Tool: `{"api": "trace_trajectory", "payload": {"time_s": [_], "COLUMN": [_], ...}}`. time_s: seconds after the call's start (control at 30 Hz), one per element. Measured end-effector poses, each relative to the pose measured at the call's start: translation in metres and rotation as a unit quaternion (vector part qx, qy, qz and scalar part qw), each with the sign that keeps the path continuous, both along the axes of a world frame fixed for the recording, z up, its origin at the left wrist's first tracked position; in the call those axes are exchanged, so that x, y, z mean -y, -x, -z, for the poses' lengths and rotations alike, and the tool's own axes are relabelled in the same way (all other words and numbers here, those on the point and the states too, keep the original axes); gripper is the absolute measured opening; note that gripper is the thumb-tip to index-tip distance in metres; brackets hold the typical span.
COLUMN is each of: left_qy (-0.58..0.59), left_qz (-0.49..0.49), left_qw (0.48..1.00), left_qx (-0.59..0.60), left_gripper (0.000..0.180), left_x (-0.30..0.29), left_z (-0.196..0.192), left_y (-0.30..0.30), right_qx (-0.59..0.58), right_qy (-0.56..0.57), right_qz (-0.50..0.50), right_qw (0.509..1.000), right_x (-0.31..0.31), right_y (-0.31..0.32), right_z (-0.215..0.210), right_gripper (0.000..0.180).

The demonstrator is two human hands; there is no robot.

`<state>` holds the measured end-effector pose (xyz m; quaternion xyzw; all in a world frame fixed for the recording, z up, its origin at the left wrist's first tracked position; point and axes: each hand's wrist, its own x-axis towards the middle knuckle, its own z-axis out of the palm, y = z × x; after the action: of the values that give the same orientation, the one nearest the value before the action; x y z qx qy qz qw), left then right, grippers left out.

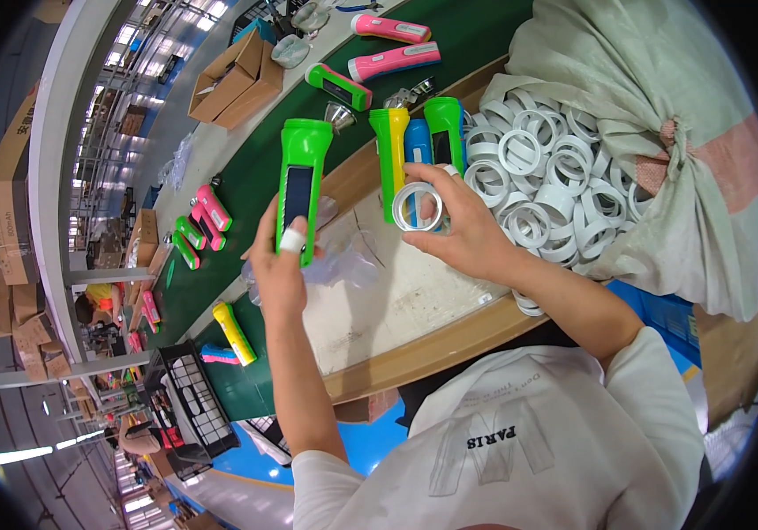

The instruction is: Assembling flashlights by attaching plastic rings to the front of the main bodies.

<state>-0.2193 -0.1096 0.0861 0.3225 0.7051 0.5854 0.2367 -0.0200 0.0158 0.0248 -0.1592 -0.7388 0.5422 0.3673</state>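
My left hand (279,256) is closed round the lower part of a green flashlight (305,146), which stands upright with a dark panel on its side. A white wrap covers the thumb. In my right hand (454,216) a white plastic ring (401,208) is gripped between thumb and fingers, its opening facing me. Just beyond that hand are a yellow flashlight (389,146), a blue one (418,141) and a green one (443,124). A silver reflector (338,116) shows beside the held flashlight's head.
White rings (555,168) are heaped at the right, by a big woven sack (644,79). Pink flashlights (394,60) lie on the green belt (246,168). A cardboard box (236,81) stands at the far left, a black crate (198,402) at the near left.
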Motion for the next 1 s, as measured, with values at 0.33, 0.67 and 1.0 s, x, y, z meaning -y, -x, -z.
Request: {"api": "trace_trajectory", "payload": {"time_s": [0.33, 0.67, 1.0], "left_qy": [0.115, 0.133, 0.184], "left_qz": [0.065, 0.162, 0.234], "left_qw": [0.989, 0.924, 0.883], "left_qx": [-0.061, -0.321, -0.363], "left_gripper": [0.055, 0.053, 0.052], "left_x": [0.068, 0.053, 0.062], "left_z": [-0.066, -0.08, -0.103], "left_y": [-0.049, -0.052, -0.052], "right_qx": [-0.012, -0.015, 0.057], "right_qy": [0.031, -0.15, -0.23], "right_qz": [-0.019, 0.015, -0.07], "right_qw": [0.999, 0.988, 0.969], "right_x": [0.002, -0.006, -0.009], "right_y": [0.002, -0.003, -0.034], "right_z": [-0.002, 0.004, -0.028], "right_gripper": [0.077, 0.054, 0.071]}}
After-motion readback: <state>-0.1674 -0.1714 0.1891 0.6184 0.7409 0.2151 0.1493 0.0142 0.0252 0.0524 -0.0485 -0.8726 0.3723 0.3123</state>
